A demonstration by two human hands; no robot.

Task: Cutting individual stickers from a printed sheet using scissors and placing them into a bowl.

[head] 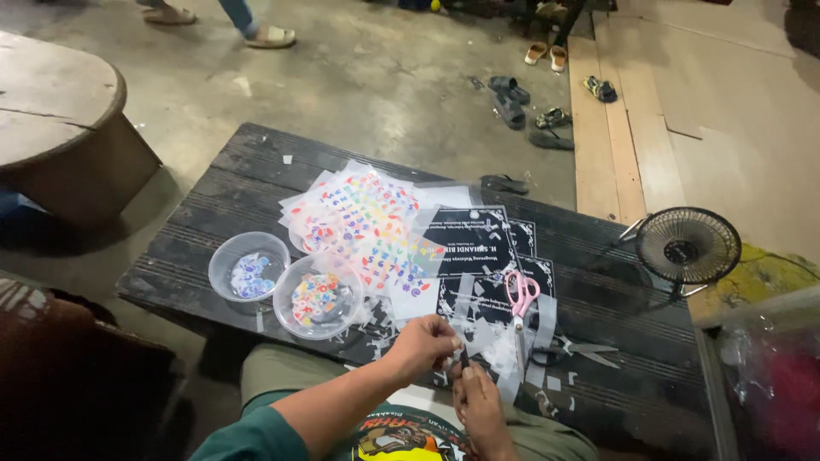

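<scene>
Two clear plastic bowls sit at the left of our black table (pixel 213 205): the left bowl (pixel 248 267) holds mostly blue and white cut-out pieces, and the right bowl (pixel 318 296), touching it, holds a mixed heap of red, yellow and blue ones. Just behind the bowls we see a fanned stack of clear sticker sheets (pixel 366 218) covered with coloured letters, overlapping the black printed cards (pixel 471 239) to their right. Below these, our left hand (pixel 424 344) has its fingers pinched together on a small clear strip (pixel 469 340), held just above the near edge of the table; our right hand (pixel 478 403) is closed around something small beneath it, which we cannot make out. Pink-handled scissors (pixel 520 300) lie just right of the hands, grey scissors (pixel 581 348) beyond them, and a small black fan (pixel 688 246) stands at the far right.
</scene>
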